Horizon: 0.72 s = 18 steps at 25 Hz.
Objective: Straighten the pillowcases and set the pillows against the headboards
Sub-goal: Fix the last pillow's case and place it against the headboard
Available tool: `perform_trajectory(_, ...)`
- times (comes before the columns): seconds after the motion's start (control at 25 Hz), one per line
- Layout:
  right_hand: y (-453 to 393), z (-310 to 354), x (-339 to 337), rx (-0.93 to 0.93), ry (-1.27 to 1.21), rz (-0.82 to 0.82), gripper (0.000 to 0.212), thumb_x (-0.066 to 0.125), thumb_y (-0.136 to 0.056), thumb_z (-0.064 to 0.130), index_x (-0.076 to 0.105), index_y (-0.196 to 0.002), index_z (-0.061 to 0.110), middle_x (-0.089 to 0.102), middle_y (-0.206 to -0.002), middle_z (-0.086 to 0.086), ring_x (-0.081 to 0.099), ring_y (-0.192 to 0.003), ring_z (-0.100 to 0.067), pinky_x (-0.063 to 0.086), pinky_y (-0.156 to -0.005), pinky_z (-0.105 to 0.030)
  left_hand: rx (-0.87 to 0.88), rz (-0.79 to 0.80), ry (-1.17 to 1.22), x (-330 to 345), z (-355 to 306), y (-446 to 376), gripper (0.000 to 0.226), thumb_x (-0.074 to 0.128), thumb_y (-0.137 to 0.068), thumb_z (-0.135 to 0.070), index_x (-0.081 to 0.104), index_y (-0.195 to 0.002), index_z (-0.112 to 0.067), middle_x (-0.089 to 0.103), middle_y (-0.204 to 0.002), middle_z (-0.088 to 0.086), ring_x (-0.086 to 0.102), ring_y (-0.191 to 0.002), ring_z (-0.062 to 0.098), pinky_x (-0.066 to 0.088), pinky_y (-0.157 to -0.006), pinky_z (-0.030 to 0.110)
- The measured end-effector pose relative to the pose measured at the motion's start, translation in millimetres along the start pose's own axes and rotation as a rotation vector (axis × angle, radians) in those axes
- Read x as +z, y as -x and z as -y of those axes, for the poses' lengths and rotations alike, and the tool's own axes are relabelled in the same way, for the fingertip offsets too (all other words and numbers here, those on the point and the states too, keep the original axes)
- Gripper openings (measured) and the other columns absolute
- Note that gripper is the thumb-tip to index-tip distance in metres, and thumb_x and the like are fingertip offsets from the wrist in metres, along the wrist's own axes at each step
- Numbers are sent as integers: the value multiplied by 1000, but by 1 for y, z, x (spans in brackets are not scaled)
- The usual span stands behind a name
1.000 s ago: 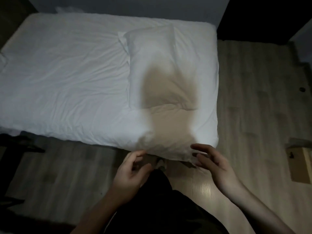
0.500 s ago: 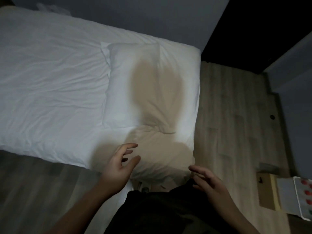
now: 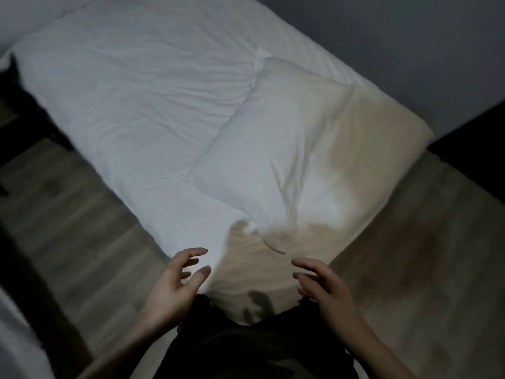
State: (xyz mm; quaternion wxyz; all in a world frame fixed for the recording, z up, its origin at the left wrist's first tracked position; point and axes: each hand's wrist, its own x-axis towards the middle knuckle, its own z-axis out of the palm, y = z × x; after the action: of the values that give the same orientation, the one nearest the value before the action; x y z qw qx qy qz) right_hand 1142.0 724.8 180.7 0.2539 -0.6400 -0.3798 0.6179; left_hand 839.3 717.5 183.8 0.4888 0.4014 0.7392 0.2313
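Nearest to the camera is the person's dark clothing (image 3: 246, 348), low in the middle of the view. Just beyond it both hands are held out over the near corner of the bed (image 3: 131, 110). The left hand (image 3: 175, 285) has its fingers spread and only lightly bent, the thumb apart from them, and it holds nothing; its fingertips are at the edge of the white cover, but I cannot tell if they touch it. The right hand (image 3: 328, 285) is the same, loose and spread with fingers slightly curved, holding nothing, above the corner of the bed on its right side.

Between the two hands the corner of the bed hangs down toward the person, and a brownish shadow lies over it.

Farther on, the white pillow (image 3: 273, 149) lies flat on the bed, near its right end, with the long side running away from the person. Its pillowcase shows some creases, mostly at the near corner, and part of it is in the same shadow. To the left of the pillow the wrinkled white cover spreads wide.

The wooden floor (image 3: 410, 255) is on both sides of the bed. Behind the bed stands a grey wall (image 3: 382, 36).
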Motion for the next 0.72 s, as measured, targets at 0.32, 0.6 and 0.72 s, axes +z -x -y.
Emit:
perform_trajectory(0.32, -64, 72, -129, -91, 152, 316, 26, 63, -101, 10, 77, -114, 27, 75, -115, 8, 71, -113, -17, 56, -104, -50, -85, -271, 178, 117, -66, 81, 23, 65, -99, -27, 67, -120, -38, 66, -120, -27, 57, -119, -11, 45, -91, 12)
perform_trajectory(0.6, -59, 60, -143, -149, 325, 427, 25, 66, -100, 25, 73, -120, 37, 71, -126, 16, 65, -118, -11, 49, -110, -52, -151, -366, 279, 171, -51, 112, 28, 70, -95, -26, 69, -120, -39, 70, -119, -19, 61, -118, -5, 51, -99, 26)
perform_trajectory(0.72, -58, 44, -163, -99, 328, 368, 24, 67, -99, 22, 75, -115, 37, 73, -121, 16, 69, -112, -10, 52, -108, -52, -97, -346, 241, 175, -54, 91, 24, 69, -96, -27, 67, -118, -37, 65, -123, -27, 58, -116, -9, 49, -100, 25)
